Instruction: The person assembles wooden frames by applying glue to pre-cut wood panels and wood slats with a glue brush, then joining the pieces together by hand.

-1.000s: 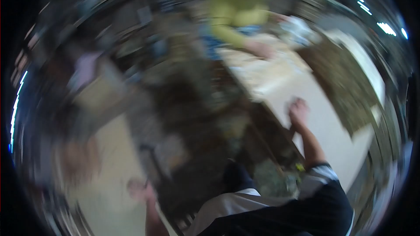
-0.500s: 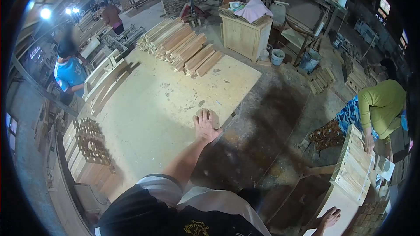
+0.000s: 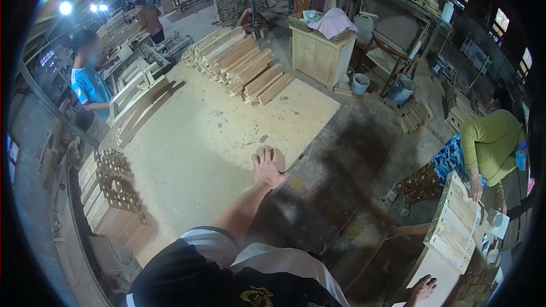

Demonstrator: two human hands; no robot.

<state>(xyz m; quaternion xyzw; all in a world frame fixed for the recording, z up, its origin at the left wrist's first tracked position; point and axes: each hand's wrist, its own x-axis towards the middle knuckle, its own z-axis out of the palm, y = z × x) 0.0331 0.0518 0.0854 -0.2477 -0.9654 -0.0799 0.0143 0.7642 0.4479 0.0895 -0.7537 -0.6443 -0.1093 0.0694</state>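
Pale sheet material forms the large table [image 3: 182,162] at left, its surface marked with dark spots. Left hand [image 3: 270,167]: open, palm down, fingers spread, resting on this table beside its right edge and gripping nothing. Right hand [image 3: 424,289]: open, fingers loosely bent, laid on the whitish board [image 3: 441,266] at near right; no object seen in it. Wooden strips [image 3: 242,62] lie piled at the table's far end, well apart from the left hand. Wooden pieces [image 3: 455,222] lie side by side at the board's far end, where a co-worker in a yellow-green top [image 3: 492,136] bends over them. Dark-spotted stacked wood [image 3: 116,179] stands on the table's left side.
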